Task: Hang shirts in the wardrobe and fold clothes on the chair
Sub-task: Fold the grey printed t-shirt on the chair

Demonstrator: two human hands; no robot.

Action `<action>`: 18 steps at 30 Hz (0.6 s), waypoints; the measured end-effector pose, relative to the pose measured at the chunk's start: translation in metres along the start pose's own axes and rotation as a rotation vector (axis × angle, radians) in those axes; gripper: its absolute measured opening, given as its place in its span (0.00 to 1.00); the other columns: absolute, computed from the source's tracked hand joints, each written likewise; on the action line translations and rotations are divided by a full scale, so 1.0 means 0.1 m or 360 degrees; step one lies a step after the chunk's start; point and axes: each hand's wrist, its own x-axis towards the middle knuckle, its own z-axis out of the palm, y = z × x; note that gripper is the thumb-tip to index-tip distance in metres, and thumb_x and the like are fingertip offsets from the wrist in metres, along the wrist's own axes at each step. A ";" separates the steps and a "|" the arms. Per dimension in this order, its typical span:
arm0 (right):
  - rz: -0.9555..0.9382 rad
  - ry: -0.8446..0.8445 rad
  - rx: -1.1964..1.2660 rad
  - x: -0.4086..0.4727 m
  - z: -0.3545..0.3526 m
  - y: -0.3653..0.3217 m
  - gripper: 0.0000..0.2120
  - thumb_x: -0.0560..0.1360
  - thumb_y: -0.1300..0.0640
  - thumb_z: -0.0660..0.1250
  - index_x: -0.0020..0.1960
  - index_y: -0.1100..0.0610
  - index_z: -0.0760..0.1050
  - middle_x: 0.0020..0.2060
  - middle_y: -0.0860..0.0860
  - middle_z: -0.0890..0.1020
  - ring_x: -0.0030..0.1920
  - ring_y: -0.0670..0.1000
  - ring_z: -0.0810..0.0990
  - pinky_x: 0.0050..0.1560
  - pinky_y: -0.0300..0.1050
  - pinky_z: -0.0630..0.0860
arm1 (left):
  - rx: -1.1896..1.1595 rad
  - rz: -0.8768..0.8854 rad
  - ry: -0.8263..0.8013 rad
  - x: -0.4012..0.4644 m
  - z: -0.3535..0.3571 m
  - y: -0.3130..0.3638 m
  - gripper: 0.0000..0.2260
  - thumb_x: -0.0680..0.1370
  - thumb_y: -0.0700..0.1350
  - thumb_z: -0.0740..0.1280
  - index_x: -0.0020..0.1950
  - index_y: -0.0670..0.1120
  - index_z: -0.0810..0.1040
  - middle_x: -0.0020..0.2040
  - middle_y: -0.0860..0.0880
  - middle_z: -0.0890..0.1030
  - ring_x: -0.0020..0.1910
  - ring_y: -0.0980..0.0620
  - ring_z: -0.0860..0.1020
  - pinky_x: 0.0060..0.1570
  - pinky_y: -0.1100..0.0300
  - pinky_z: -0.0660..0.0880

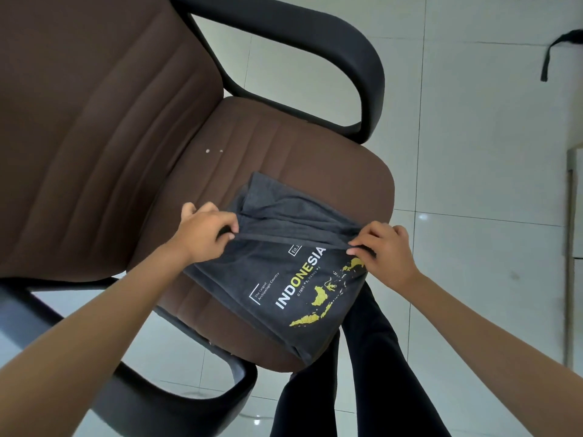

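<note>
A dark grey T-shirt (277, 279) with white "INDONESIA" lettering and a yellow map print lies partly folded on the seat of a brown office chair (303, 146). Its near corner hangs over the seat's front edge. My left hand (205, 230) pinches the left end of a fold edge running across the shirt. My right hand (383, 249) pinches the right end of the same edge. The fabric is pulled taut between both hands, with loose folds bunched behind it.
The chair has a tall brown backrest (94, 121) at the left and black armrests (362, 58) behind and in front (176, 367). My dark-trousered legs (362, 357) stand by the seat's front. White floor tiles surround it; a black strap (550, 55) lies at the top right.
</note>
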 end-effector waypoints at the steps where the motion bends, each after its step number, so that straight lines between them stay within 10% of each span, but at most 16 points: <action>1: 0.0037 0.0034 0.0008 0.02 -0.03 -0.01 0.11 0.72 0.44 0.66 0.44 0.50 0.82 0.42 0.44 0.80 0.42 0.47 0.78 0.51 0.42 0.57 | -0.0071 -0.0035 0.0062 0.05 -0.05 0.01 0.05 0.74 0.44 0.67 0.46 0.54 0.76 0.40 0.58 0.77 0.52 0.56 0.70 0.47 0.58 0.49; 6: 0.0303 0.0094 0.0235 0.14 -0.07 -0.03 0.09 0.74 0.50 0.67 0.44 0.54 0.81 0.40 0.46 0.84 0.38 0.50 0.81 0.51 0.59 0.74 | -0.0264 -0.0210 0.0299 0.46 -0.19 0.18 0.06 0.76 0.42 0.65 0.47 0.54 0.75 0.41 0.57 0.76 0.53 0.54 0.74 0.49 0.56 0.52; 10: 0.0468 0.0004 0.0294 0.28 0.00 0.09 0.06 0.75 0.54 0.70 0.47 0.56 0.81 0.41 0.48 0.84 0.41 0.52 0.82 0.47 0.52 0.79 | -0.0469 -0.0346 0.0361 0.89 -0.14 0.28 0.06 0.77 0.42 0.64 0.48 0.53 0.76 0.44 0.56 0.80 0.53 0.53 0.77 0.54 0.54 0.55; 18: 0.0735 -0.0061 0.0034 0.29 0.04 0.33 0.16 0.69 0.37 0.65 0.44 0.49 0.80 0.35 0.43 0.80 0.43 0.49 0.76 0.49 0.46 0.65 | -0.0808 -0.0528 0.0335 1.43 0.17 0.18 0.05 0.75 0.39 0.68 0.50 0.44 0.77 0.42 0.50 0.80 0.50 0.46 0.78 0.53 0.56 0.71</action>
